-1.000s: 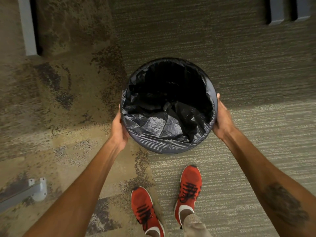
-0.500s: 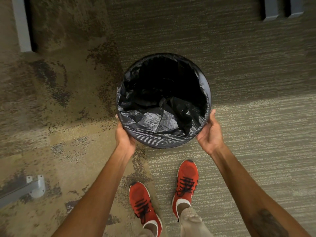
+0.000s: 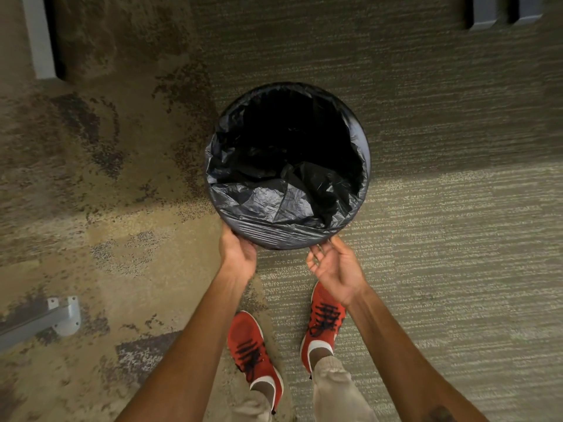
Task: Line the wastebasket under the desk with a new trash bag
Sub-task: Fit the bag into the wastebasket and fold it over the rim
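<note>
A round wastebasket stands on the carpet in front of me. A black trash bag lines it, folded over the rim, with crumpled plastic sagging inside on the near side. My left hand rests against the near left wall of the basket, fingers under the bag's edge. My right hand is just off the near right wall, palm up, fingers loosely spread, fingertips close to the bag.
My two red shoes stand right behind the basket. A grey metal desk foot lies at the lower left, a grey leg at the upper left and grey furniture feet at the upper right.
Both hands have slid from the sides of the basket round to its near side. The right hand has come off the wall and opened.
</note>
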